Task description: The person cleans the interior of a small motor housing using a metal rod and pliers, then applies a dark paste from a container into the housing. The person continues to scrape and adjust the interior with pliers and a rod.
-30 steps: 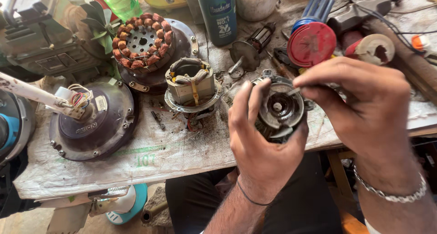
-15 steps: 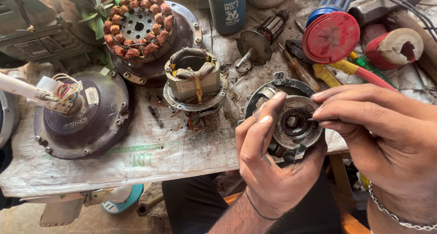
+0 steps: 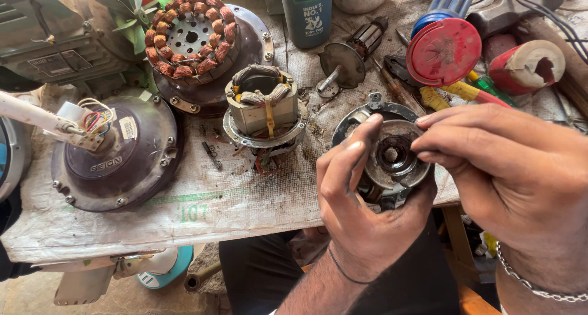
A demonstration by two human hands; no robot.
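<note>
Both my hands have pulled the round motor part nearer, left hand gripping it, right fingers pinching its rim, just off the worktop.

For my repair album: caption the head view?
Both hands hold a round motor housing above a cluttered workbench.

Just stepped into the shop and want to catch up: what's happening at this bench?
A person is working on a round motor housing at the front edge of a cluttered workbench. The left hand cradles it from below, thumb against its rim, while the right hand pinches at its top right edge. Behind it sit a square wound stator, a copper-coiled fan stator and a dark domed fan motor.
</note>
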